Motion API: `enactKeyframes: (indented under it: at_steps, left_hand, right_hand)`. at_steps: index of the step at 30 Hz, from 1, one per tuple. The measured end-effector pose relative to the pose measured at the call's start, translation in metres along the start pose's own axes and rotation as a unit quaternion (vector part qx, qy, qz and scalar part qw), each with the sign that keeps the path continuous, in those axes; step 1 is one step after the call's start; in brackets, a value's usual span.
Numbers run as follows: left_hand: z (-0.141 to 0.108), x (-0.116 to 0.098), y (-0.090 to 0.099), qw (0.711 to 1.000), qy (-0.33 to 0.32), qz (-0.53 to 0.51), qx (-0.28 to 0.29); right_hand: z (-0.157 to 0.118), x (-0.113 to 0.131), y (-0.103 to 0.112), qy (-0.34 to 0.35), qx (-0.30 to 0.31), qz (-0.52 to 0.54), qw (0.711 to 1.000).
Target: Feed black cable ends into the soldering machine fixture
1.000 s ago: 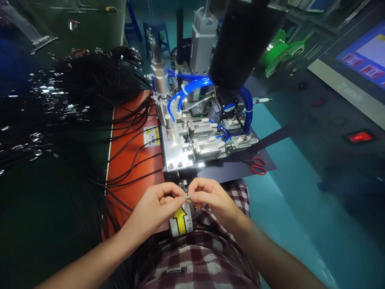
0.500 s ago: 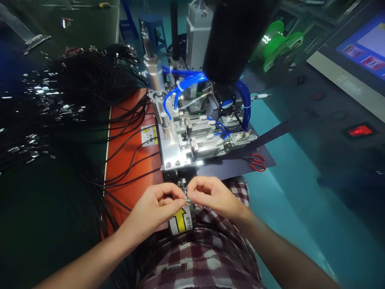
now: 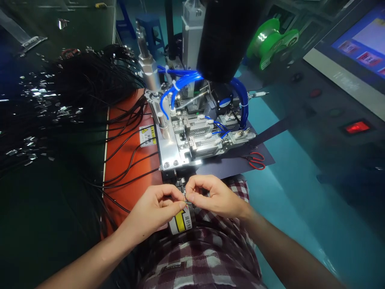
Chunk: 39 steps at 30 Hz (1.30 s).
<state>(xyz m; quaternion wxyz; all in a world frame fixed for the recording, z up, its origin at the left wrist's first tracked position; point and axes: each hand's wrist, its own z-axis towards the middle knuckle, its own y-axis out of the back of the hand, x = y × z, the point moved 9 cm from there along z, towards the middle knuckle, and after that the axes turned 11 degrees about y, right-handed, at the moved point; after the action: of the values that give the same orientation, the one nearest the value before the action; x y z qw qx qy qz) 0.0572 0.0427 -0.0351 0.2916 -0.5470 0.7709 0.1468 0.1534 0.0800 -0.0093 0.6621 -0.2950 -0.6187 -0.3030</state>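
Note:
Thin coloured wires (image 3: pixel 188 204) poke out from between the thumb and forefinger of my left hand (image 3: pixel 158 206), which is closed in a pinch on them. My right hand (image 3: pixel 212 196) is closed too, its thumb and forefinger meeting on the tip of one of these wires, almost touching my left fingertips. Both hands are in front of my lap, over a rounded part with a yellow arrow label (image 3: pixel 180 220). Just beyond my fingertips lies the small dark front end of the machine's track (image 3: pixel 180 184). The wires' far end is hidden by my left hand.
A metal machine (image 3: pixel 192 136) with blue air tubes (image 3: pixel 189 78) stands ahead. Black cables (image 3: pixel 129 160) run across the orange surface (image 3: pixel 120 140) from a large bundle (image 3: pixel 87 76). Red-handled scissors (image 3: pixel 256 160) lie right on the dark plate. A green spool (image 3: pixel 266 38) and a screen (image 3: pixel 363 44) are further right.
Both hands stay pinched close together, with only slight finger movement at the wires. The view has shifted a little, so the surroundings appear slightly further left.

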Motion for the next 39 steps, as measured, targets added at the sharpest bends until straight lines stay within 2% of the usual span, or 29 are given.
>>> enactKeyframes:
  at_steps: [5,10,16,19,22,28,34,39]
  left_hand:
    - [0.0,0.001,0.001,1.0,0.012,-0.027,0.003]
    - [-0.002,-0.003,0.002,0.999,0.0,-0.034,-0.021]
    - [-0.005,-0.007,0.012,0.994,-0.021,-0.062,-0.089]
    - [-0.006,-0.008,0.014,0.992,-0.025,-0.062,-0.102]
    - [-0.007,-0.009,0.013,0.993,-0.029,-0.055,-0.101]
    - [-0.006,-0.01,0.011,0.995,-0.031,-0.049,-0.084]
    - [-0.003,-0.007,0.013,0.995,-0.026,-0.062,-0.078]
    - [-0.002,-0.007,0.013,0.994,-0.027,-0.076,-0.07]
  right_hand:
    - [0.001,-0.004,0.001,-0.019,0.015,0.014,1.0]
    - [0.001,-0.004,-0.001,-0.014,0.008,0.016,1.0]
    - [-0.009,-0.012,0.004,-0.025,-0.104,-0.022,0.994]
    - [-0.014,-0.013,0.0,-0.026,-0.139,-0.032,0.989]
    - [-0.015,-0.01,0.0,-0.015,-0.158,-0.042,0.986]
    - [-0.012,-0.01,0.002,-0.014,-0.157,-0.034,0.987]
    - [-0.014,-0.018,0.002,-0.046,-0.175,0.018,0.983]
    - [-0.019,-0.019,0.005,-0.055,-0.206,-0.003,0.977]
